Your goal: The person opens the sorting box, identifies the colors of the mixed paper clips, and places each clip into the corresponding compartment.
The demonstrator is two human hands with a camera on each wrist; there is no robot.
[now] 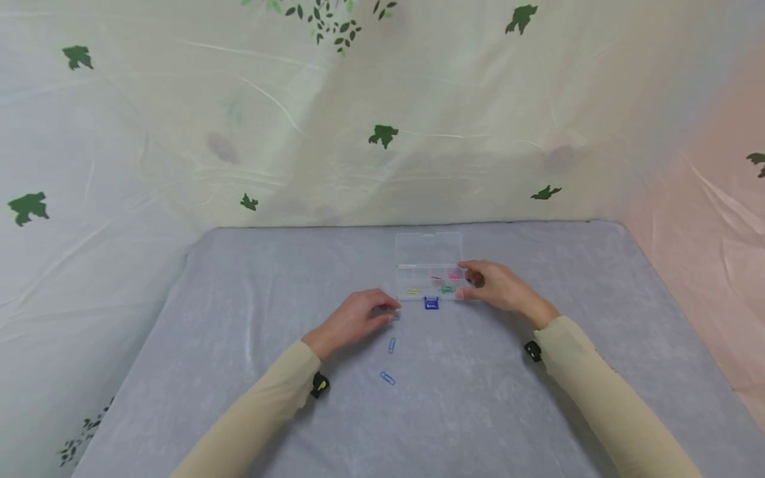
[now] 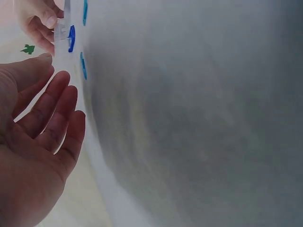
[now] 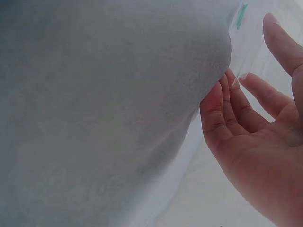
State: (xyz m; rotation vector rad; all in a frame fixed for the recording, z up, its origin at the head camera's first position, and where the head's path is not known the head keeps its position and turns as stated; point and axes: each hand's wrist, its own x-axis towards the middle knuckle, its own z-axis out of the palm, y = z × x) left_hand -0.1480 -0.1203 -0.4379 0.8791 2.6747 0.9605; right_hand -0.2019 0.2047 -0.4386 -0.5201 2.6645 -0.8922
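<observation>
A clear plastic box (image 1: 418, 277) with dividers lies with its lid (image 1: 428, 248) raised at the back. Inside are small yellow, green, red and pink paper clips, the green paper clip (image 1: 447, 289) near the front right. My right hand (image 1: 502, 285) holds the box's right side, thumb at the front corner and forefinger near the hinge. Just left of the box, my left hand (image 1: 355, 318) has its fingers loosely bent, the thumb tip right at a blue paper clip (image 1: 396, 318). Nothing shows in its grasp in the left wrist view.
Two more blue paper clips, the middle one (image 1: 392, 345) and the nearest one (image 1: 387, 378), lie on the grey cloth-covered table (image 1: 508, 411). A dark blue latch (image 1: 431, 303) projects from the box's front. Behind the table hangs a pale curtain (image 1: 323, 159) with green leaf shapes.
</observation>
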